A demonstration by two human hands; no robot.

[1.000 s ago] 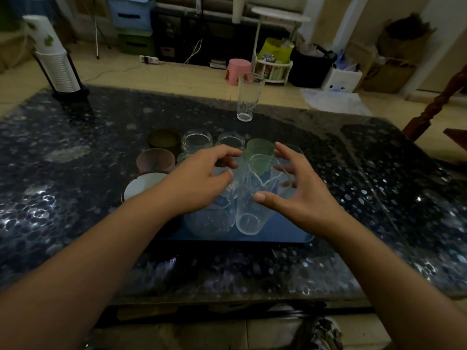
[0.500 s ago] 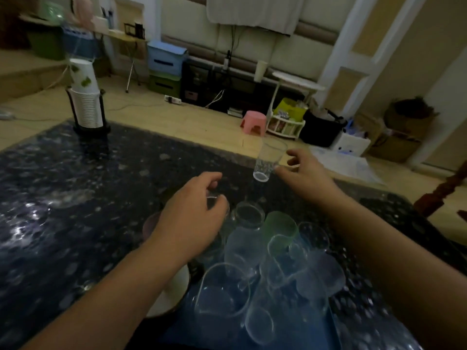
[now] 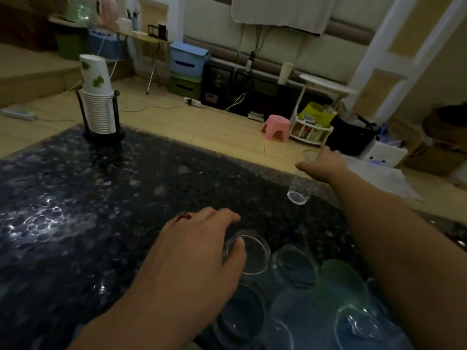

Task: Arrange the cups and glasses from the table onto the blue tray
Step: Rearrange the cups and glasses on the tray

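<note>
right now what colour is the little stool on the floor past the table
Pink; the stool shows clearly in the head view, beyond the table's far edge.

You're looking at a dim, warm-toned indoor shot. Glare is breaking up on the table [image 3: 75,198] at the left in white speckles. Wide-angle distortion is bending the door frame [image 3: 394,59] and tilting the room at the edges. The clear glasses [image 3: 290,286] at the bottom are smearing soft and low in contrast; the right hand [image 3: 323,165] is reading slightly blurred.

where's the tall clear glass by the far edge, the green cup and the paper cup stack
tall clear glass [image 3: 299,192]: head view, lower wall above its base
green cup [image 3: 346,284]: head view, its side wall
paper cup stack [image 3: 99,109]: head view, ribbed rims mid-stack
</note>
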